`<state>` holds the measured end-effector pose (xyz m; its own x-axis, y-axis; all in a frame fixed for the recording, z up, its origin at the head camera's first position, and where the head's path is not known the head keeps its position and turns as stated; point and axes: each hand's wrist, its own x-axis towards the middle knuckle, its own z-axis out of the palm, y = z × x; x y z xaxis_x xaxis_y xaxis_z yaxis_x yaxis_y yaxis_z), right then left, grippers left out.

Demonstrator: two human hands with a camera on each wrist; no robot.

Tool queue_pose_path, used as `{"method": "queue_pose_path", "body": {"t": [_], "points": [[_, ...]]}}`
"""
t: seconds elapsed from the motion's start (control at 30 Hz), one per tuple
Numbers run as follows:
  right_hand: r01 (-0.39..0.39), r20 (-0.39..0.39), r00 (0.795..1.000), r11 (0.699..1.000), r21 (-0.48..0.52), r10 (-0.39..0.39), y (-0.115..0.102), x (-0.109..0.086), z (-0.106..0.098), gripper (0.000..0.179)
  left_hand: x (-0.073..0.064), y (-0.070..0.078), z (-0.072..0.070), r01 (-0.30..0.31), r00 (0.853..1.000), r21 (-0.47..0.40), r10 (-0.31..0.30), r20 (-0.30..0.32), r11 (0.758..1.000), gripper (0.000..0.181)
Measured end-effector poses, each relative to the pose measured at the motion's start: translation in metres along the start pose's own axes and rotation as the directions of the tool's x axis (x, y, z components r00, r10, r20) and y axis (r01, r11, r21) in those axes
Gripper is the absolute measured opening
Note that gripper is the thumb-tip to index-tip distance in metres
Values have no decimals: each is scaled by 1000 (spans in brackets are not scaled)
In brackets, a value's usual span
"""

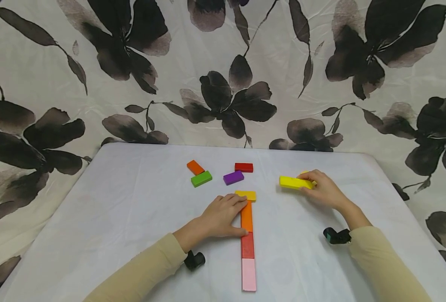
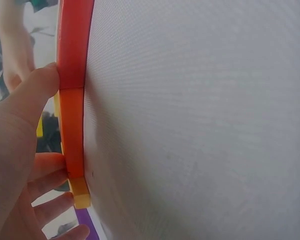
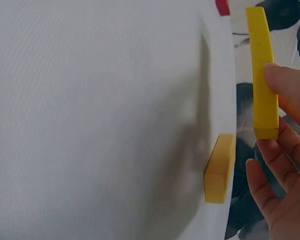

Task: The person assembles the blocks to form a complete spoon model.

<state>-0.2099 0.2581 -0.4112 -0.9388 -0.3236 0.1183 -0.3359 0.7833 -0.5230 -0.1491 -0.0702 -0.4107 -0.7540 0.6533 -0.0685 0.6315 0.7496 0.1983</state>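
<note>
A row of wooden blocks runs down the middle of the table: a yellow-orange block [image 1: 250, 195] set crosswise at the far end, then an orange block [image 1: 247, 220], a red block [image 1: 247, 246] and a pink block [image 1: 249, 274]. My left hand [image 1: 219, 218] rests along the row's left side. Its thumb touches near the red-orange joint, and its fingertips lie at the orange and yellow-orange blocks. To the right, my right hand [image 1: 322, 191] pinches a bright yellow block [image 3: 263, 85], raised off the table. Below it, a lighter yellow block [image 3: 218, 175] lies on the table, mostly hidden in the head view.
Beyond the row lie loose blocks: orange [image 1: 195, 167], green [image 1: 201, 179], purple [image 1: 233, 178] and dark red [image 1: 243, 167]. A white cloth covers the table [image 1: 132, 201]. Behind it hangs a floral cloth [image 1: 283, 54]. Black wrist cameras [image 1: 195, 261] sit by both sleeves.
</note>
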Motion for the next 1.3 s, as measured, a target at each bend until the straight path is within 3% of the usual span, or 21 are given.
{"method": "queue_pose_path", "body": {"t": [0.33,0.77,1.3], "points": [[64,1,998,998,15,-64,-24,17,14,31,0,1,-1,8,1000,-10,-8,8,1000,79],[51,75,996,998,35,-53,-55,37,44,31,2,-1,2,-4,1000,0,4,-12,1000,80],[72,126,989,997,36,-76,-70,55,68,31,2,-2,2,-4,1000,-4,4,-11,1000,81]]}}
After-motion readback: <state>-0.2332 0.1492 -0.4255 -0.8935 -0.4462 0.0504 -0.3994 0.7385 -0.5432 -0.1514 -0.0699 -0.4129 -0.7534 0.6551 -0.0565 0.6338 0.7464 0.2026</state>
